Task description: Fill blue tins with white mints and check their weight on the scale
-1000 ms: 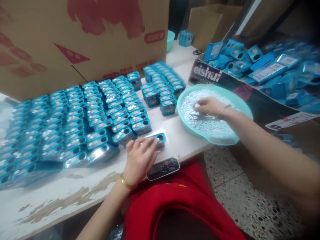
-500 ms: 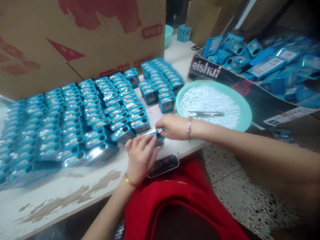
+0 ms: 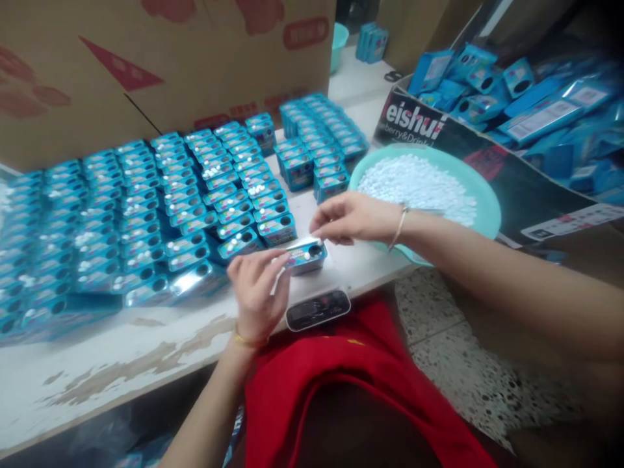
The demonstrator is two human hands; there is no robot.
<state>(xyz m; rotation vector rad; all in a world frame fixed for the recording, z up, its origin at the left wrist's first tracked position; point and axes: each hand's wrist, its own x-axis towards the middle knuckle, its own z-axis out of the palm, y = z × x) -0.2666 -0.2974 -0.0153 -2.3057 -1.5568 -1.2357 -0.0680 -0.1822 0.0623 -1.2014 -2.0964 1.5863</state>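
Note:
A small blue box (image 3: pixel 307 259) with a dark round hole in its top lies near the table's front edge, a few white pellets on its printed top. My left hand (image 3: pixel 258 292) grips its left end, fingers over the top and thumb at the near side. Just above the hole end, apart from the box, is my right hand (image 3: pixel 353 220), its fingers bent and drawn together; whatever they may hold is hidden. A digital scale (image 3: pixel 318 310) sits in front of the box. Behind my right forearm stands a green bowl (image 3: pixel 490 218) full of white pellets (image 3: pixel 414 185).
Rows of similar blue boxes (image 3: pixel 141 214) cover the left of the table, many with pellets on top. Another block of boxes (image 3: pixel 322 136) stands behind. A large carton (image 3: pixel 205 71) rises at the back. A black carton (image 3: pixel 439 140) at right overflows with blue boxes.
My right hand has lifted off the box's hole and moved slightly up and right. My left hand has shifted left along the box, uncovering its top. The view has tilted slightly.

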